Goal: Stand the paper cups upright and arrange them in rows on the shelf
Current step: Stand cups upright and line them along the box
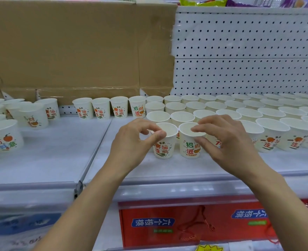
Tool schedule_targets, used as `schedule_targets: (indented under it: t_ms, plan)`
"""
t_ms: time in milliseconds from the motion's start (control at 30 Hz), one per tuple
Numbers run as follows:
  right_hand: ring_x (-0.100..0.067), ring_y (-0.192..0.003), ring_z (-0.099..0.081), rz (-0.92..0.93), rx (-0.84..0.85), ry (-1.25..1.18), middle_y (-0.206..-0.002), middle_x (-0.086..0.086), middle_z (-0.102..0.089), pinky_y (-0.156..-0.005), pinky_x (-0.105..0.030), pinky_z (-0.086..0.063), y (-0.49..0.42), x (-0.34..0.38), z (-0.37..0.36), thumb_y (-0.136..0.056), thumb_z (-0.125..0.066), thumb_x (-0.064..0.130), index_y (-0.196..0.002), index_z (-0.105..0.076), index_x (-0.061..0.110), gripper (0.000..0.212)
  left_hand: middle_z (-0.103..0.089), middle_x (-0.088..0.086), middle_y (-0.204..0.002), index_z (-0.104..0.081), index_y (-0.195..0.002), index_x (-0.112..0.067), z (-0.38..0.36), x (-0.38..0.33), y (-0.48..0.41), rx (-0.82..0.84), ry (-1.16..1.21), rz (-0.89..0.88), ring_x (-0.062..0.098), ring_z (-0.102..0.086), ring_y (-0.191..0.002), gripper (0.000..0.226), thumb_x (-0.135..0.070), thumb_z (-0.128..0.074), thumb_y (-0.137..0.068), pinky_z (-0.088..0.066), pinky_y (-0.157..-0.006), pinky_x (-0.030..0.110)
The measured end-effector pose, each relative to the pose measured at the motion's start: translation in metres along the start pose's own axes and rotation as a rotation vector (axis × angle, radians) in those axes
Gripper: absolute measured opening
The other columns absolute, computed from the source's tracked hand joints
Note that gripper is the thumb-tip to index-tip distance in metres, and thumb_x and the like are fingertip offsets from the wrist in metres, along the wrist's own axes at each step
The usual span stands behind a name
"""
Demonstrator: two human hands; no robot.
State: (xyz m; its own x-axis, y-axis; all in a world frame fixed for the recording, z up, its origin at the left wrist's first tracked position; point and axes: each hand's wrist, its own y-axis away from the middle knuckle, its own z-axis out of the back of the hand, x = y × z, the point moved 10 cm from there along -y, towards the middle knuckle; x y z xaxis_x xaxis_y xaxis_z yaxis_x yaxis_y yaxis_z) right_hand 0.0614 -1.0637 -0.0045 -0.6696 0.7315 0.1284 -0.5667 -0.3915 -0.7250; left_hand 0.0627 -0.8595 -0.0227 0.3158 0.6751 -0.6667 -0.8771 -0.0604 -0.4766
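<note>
The left hand (133,144) pinches the near rim of one paper cup (165,148) between thumb and curled forefinger. The right hand (229,142) pinches the rim of the neighbouring cup (188,148) the same way. Both cups stand upright, mouths up and long axes vertical, just beside each other at the front of the shelf (167,168). Behind and to the right, rows of upright cups (249,113) run back to the pegboard (249,51). Looser cups (33,115) stand at the left, below the cardboard sheet (77,48).

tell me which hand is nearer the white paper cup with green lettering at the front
Right. The right hand pinches that green-lettered white paper cup at its rim; the left hand is one cup over, pinching the red-lettered white paper cup.
</note>
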Motion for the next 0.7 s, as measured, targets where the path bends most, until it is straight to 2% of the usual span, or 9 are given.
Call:
schedule_targets:
  t_ms: [133,233,300,367,467,600,700]
  plan:
    - [-0.026,-0.111,-0.054,0.039,-0.084,-0.033,-0.119,-0.002,-0.062,-0.088,-0.040,-0.038,-0.013,0.025,0.007,-0.086,-0.061,0.029,-0.111,-0.069,0.022,0.028,-0.056,-0.028,-0.114,-0.065,-0.107,-0.039,0.020,0.003,0.012,-0.048,-0.026,-0.028,-0.004,-0.051,-0.108,0.032,-0.056,-0.057,-0.082,-0.049,-0.091,0.030]
    - [-0.025,-0.109,-0.056,0.095,-0.163,-0.162,-0.116,-0.002,-0.062,-0.087,-0.046,-0.044,-0.026,0.060,0.006,-0.088,-0.061,0.023,-0.112,-0.068,0.018,0.025,-0.052,-0.035,-0.108,-0.062,-0.114,-0.039,0.047,0.016,0.030,-0.082,-0.029,-0.020,-0.010,-0.047,-0.110,0.038,-0.058,-0.055,-0.081,-0.044,-0.096,0.023]
    - [-0.022,-0.106,-0.057,0.136,-0.157,-0.283,-0.112,0.000,-0.063,-0.085,-0.044,-0.047,-0.040,0.090,-0.006,-0.089,-0.061,0.020,-0.110,-0.069,0.016,0.023,-0.051,-0.037,-0.108,-0.061,-0.115,-0.039,0.071,0.030,0.041,-0.105,-0.052,-0.004,-0.012,-0.046,-0.111,0.038,-0.057,-0.057,-0.082,-0.042,-0.096,0.019]
    - [-0.019,-0.103,-0.058,0.176,-0.097,-0.392,-0.109,0.001,-0.063,-0.083,-0.042,-0.050,-0.058,0.124,-0.028,-0.089,-0.061,0.021,-0.107,-0.069,0.018,0.020,-0.054,-0.032,-0.113,-0.061,-0.117,-0.038,0.103,0.047,0.050,-0.134,-0.105,0.014,-0.010,-0.046,-0.112,0.037,-0.054,-0.059,-0.083,-0.039,-0.097,0.018]
    - [-0.011,-0.106,-0.056,0.218,0.096,-0.492,-0.111,0.008,-0.061,-0.086,-0.039,-0.051,-0.089,0.178,-0.079,-0.092,-0.060,0.029,-0.108,-0.068,0.026,0.018,-0.052,-0.028,-0.116,-0.060,-0.118,-0.038,0.163,0.078,0.060,-0.191,-0.234,0.061,-0.010,-0.043,-0.110,0.034,-0.048,-0.061,-0.086,-0.035,-0.093,0.014]
    - [-0.003,-0.098,-0.055,0.257,0.329,-0.536,-0.110,0.015,-0.057,-0.084,-0.039,-0.051,-0.127,0.248,-0.153,-0.091,-0.060,0.031,-0.110,-0.066,0.032,0.019,-0.057,-0.019,-0.117,-0.064,-0.115,-0.032,0.257,0.119,0.079,-0.315,-0.382,0.113,0.004,-0.049,-0.112,0.025,-0.035,-0.062,-0.090,-0.037,-0.093,0.023]
    - [-0.008,-0.095,-0.057,0.268,0.389,-0.512,-0.111,0.013,-0.055,-0.082,-0.042,-0.051,-0.157,0.293,-0.194,-0.092,-0.059,0.027,-0.111,-0.064,0.032,0.021,-0.063,-0.009,-0.119,-0.066,-0.112,-0.026,0.316,0.149,0.089,-0.330,-0.545,0.170,0.015,-0.052,-0.117,0.021,-0.024,-0.060,-0.092,-0.040,-0.097,0.033]
